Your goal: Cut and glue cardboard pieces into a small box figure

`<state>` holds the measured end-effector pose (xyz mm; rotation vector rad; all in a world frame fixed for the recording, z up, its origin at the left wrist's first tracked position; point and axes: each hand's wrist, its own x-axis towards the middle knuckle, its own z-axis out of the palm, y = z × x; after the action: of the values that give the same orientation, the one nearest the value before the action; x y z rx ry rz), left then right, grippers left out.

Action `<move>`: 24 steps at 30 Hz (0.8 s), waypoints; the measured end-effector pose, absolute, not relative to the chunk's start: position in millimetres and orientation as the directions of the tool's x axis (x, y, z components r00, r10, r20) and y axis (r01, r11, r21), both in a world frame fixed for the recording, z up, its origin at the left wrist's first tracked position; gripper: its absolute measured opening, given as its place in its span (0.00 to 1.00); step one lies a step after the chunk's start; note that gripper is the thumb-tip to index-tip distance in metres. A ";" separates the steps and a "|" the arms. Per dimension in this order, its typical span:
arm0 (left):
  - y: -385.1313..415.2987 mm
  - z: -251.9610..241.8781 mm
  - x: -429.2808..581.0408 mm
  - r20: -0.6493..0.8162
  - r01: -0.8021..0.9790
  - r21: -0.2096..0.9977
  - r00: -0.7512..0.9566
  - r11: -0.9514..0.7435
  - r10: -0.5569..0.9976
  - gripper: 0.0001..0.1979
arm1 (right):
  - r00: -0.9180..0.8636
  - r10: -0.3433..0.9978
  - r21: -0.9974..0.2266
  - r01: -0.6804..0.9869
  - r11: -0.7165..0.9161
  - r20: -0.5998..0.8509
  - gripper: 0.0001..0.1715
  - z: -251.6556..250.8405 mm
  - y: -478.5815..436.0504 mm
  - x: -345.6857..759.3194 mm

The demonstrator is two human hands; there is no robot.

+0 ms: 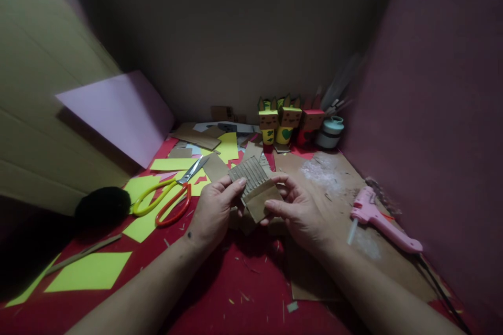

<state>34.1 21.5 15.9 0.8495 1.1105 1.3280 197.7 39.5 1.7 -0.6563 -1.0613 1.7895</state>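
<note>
Between my hands, above the red table cover, is a small piece of cardboard (251, 174) with a ridged, corrugated face. A smooth brown cardboard flap (262, 202) lies over its lower right part; whether the two are joined I cannot tell. My left hand (214, 207) pinches the ridged piece at its left edge, thumb on top. On the right, my right hand (301, 212) grips the smooth flap between thumb and fingers. More cardboard shows below them, partly hidden by the fingers.
Scissors (173, 196) with yellow and red handles lie left among yellow paper pieces (90, 271). A pink glue gun (377, 214) rests on a cardboard sheet (314, 272) at right. Several cardboard-headed figures (288, 118) and a pale green-lidded jar (330, 132) stand at the back.
</note>
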 end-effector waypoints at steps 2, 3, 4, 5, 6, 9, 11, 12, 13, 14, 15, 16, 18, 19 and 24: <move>20.7 16.0 34.3 -0.134 -0.300 0.948 -0.086 0.102 0.987 0.18 | -0.438 0.899 -0.867 -0.447 -0.222 -0.004 0.25 2.0 39.4 197.7; 20.3 16.3 34.6 -0.134 -0.298 0.949 -0.084 0.104 0.987 0.18 | -0.440 0.898 -0.864 -0.447 -0.231 -0.012 0.25 2.3 39.3 197.7; 19.9 16.8 34.8 -0.132 -0.296 0.950 -0.082 0.103 0.988 0.18 | -0.443 0.896 -0.862 -0.445 -0.240 -0.021 0.24 2.6 39.0 197.6; 19.6 17.5 35.1 -0.128 -0.293 0.951 -0.080 0.100 0.989 0.18 | -0.445 0.895 -0.861 -0.445 -0.249 -0.029 0.24 2.8 38.8 197.6; 19.3 18.2 35.3 -0.124 -0.287 0.953 -0.079 0.096 0.989 0.19 | -0.447 0.894 -0.859 -0.443 -0.258 -0.037 0.23 2.8 38.5 197.6; 18.5 19.8 35.8 -0.108 -0.233 0.969 -0.098 0.083 0.989 0.19 | -0.464 0.884 -0.862 -0.421 -0.281 -0.061 0.21 2.1 38.0 197.4; 17.7 20.0 37.1 -0.097 -0.188 0.979 -0.116 0.074 0.988 0.19 | -0.479 0.875 -0.871 -0.401 -0.284 -0.065 0.18 1.1 38.1 197.2; 17.1 19.7 38.2 -0.091 -0.169 0.983 -0.122 0.070 0.988 0.19 | -0.492 0.868 -0.873 -0.392 -0.288 -0.066 0.17 0.7 38.2 197.1; 16.6 19.3 39.6 -0.085 -0.157 0.985 -0.121 0.065 0.989 0.19 | -0.502 0.862 -0.875 -0.387 -0.292 -0.066 0.16 0.4 38.3 196.9; 16.2 19.1 41.1 -0.080 -0.149 0.987 -0.111 0.063 0.991 0.19 | -0.509 0.858 -0.875 -0.383 -0.296 -0.068 0.16 0.4 38.3 196.7; 16.0 19.4 42.3 -0.075 -0.136 0.989 -0.094 0.062 0.993 0.20 | -0.512 0.856 -0.875 -0.381 -0.298 -0.069 0.16 0.7 38.3 196.6; 16.1 20.4 42.6 -0.066 -0.105 0.993 -0.077 0.058 0.995 0.20 | -0.510 0.857 -0.877 -0.379 -0.296 -0.069 0.16 1.2 38.2 196.5; 17.2 25.7 38.3 -0.043 -0.018 0.999 -0.059 0.042 0.997 0.20 | -0.496 0.866 -0.884 -0.370 -0.285 -0.071 0.16 2.8 37.7 196.8; 18.1 30.0 32.6 -0.019 0.031 0.999 -0.073 0.022 0.997 0.20 | -0.484 0.872 -0.890 -0.362 -0.279 -0.077 0.16 3.9 37.3 197.3; 18.2 52.7 -34.0 0.271 0.652 0.755 -0.213 -0.070 0.939 0.20 | -0.424 0.884 -0.903 -0.273 -0.330 -0.195 0.18 10.6 35.8 203.2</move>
<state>-34.0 18.2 52.7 1.7105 1.8713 1.1737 203.2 35.8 10.6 -0.9178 -1.0692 1.8522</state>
